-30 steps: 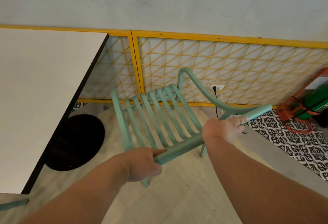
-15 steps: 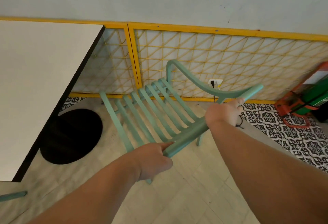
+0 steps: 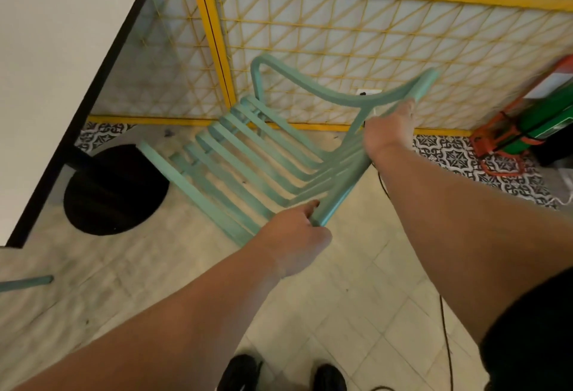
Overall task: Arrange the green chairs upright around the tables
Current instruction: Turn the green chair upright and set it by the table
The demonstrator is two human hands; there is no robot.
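Green chair point(image 3: 248, 155) first: it sits tilted in the gap between the white table point(image 3: 55, 65) on the left and the yellow lattice fence point(image 3: 341, 34) along the wall, with its slatted seat sloping down toward the table's round black base point(image 3: 114, 189). Its top back rail runs on a slant, low near the person and high toward the fence. Both hands are on that rail. The left hand point(image 3: 294, 235) grips the low end, its fingers curled around the bar and the thumb lying on top. The right hand point(image 3: 389, 130) holds the rail higher up, close to where the curved armrest joins it. The fingers there wrap over the bar, and their tips are hidden behind it. I cannot tell whether the chair's legs touch the pale tiled floor point(image 3: 356, 297), because the seat covers them. At the right, near the fence, a red-and-green cart point(image 3: 533, 124) stands on patterned black-and-white tiles. A thin black cable point(image 3: 445, 344) trails across the floor below the right arm. A pair of black shoes point(image 3: 242, 372) shows at the bottom edge. At the far left, a short length of another green bar point(image 3: 26, 283) pokes into view beneath the table's corner.
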